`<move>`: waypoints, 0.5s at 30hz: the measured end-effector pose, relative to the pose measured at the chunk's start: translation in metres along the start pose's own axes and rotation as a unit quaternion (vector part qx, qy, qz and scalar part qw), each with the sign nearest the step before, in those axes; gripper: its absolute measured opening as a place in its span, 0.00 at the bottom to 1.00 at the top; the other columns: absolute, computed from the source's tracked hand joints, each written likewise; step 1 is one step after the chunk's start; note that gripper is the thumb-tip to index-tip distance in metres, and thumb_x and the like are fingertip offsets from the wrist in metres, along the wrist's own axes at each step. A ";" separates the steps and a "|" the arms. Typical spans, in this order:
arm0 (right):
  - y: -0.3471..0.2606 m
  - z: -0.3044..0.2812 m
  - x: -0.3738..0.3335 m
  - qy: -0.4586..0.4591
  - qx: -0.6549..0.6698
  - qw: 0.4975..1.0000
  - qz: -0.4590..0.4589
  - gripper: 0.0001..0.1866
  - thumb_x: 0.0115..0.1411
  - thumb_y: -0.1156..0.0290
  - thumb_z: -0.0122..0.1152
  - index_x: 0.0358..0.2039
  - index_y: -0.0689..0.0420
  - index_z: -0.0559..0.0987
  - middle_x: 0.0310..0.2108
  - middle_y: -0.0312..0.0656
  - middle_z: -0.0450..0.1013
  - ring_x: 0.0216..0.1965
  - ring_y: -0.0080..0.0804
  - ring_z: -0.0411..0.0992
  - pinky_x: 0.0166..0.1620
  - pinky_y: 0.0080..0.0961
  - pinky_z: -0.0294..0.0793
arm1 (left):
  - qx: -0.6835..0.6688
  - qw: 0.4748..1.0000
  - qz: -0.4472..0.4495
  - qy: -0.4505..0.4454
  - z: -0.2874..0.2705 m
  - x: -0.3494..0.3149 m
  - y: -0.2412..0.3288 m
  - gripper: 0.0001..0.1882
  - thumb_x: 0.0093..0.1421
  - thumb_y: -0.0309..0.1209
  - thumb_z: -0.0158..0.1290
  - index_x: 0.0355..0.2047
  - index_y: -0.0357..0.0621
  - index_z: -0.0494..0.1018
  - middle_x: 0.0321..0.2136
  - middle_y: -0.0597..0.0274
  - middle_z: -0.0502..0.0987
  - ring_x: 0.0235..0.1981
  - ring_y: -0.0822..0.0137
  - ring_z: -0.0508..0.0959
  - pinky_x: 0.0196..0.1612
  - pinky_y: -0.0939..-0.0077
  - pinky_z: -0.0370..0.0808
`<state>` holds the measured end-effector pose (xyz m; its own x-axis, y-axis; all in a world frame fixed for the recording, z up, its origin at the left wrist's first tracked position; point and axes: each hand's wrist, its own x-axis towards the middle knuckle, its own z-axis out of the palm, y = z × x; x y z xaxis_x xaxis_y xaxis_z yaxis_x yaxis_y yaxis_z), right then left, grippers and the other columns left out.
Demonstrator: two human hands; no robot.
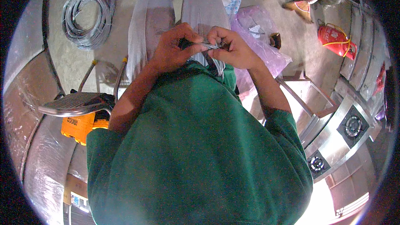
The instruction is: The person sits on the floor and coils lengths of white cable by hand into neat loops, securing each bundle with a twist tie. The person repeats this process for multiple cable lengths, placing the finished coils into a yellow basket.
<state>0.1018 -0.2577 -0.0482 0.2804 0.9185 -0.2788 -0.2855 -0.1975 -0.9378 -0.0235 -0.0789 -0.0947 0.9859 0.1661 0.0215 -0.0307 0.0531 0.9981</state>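
My left hand and my right hand meet in front of my lap, above my grey-trousered legs. Between their fingertips runs a thin grey bundle of wire, pinched from both sides. Below my right hand, loose strands of the same grey colour hang down against my green shirt. Both hands are closed, with thumbs pressed to the fingers. Part of the bundle is hidden behind my fingers, and its exact ends cannot be made out.
On the floor at far left lies a large coil of grey wire. A metal-framed stool and an orange case stand left. Rightward are purple plastic wrap, a broom, a red fire extinguisher and a two-burner stove.
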 end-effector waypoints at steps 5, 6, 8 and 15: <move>-0.010 -0.017 0.007 -0.098 0.075 0.982 0.141 0.09 0.61 0.69 0.61 0.34 0.54 0.68 0.30 0.28 0.64 0.30 0.17 0.64 0.31 0.17 0.66 | 0.007 1.000 0.006 -0.014 -0.005 0.003 0.001 0.12 0.49 0.25 0.67 0.30 0.43 0.74 0.28 0.64 0.74 0.31 0.71 0.74 0.36 0.76 0.70; -0.009 -0.018 0.010 -0.107 0.120 0.978 0.133 0.09 0.63 0.66 0.60 0.34 0.54 0.69 0.30 0.29 0.64 0.30 0.17 0.64 0.31 0.17 0.66 | 0.002 1.000 0.008 -0.011 -0.006 0.004 0.002 0.12 0.48 0.25 0.68 0.30 0.43 0.74 0.28 0.64 0.74 0.31 0.71 0.74 0.36 0.76 0.70; -0.004 -0.018 0.015 -0.114 0.194 0.969 0.106 0.12 0.65 0.60 0.57 0.35 0.54 0.69 0.31 0.29 0.64 0.29 0.17 0.65 0.29 0.16 0.67 | -0.042 0.999 -0.022 -0.002 -0.005 0.003 0.005 0.12 0.48 0.25 0.68 0.29 0.43 0.74 0.27 0.65 0.74 0.31 0.71 0.74 0.35 0.75 0.70; 0.001 -0.025 0.011 -0.147 0.077 0.984 0.065 0.14 0.67 0.57 0.54 0.35 0.55 0.72 0.31 0.30 0.64 0.30 0.19 0.66 0.27 0.17 0.70 | -0.013 0.998 0.046 -0.043 -0.010 0.004 0.003 0.12 0.46 0.25 0.69 0.27 0.44 0.74 0.26 0.65 0.75 0.30 0.69 0.74 0.36 0.75 0.70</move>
<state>0.1272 -0.2566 -0.0577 -0.0383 0.9526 -0.3017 -0.4437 -0.2867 -0.8491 -0.0216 -0.0682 -0.0919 0.9892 0.0869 0.1184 -0.1245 0.0681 0.9899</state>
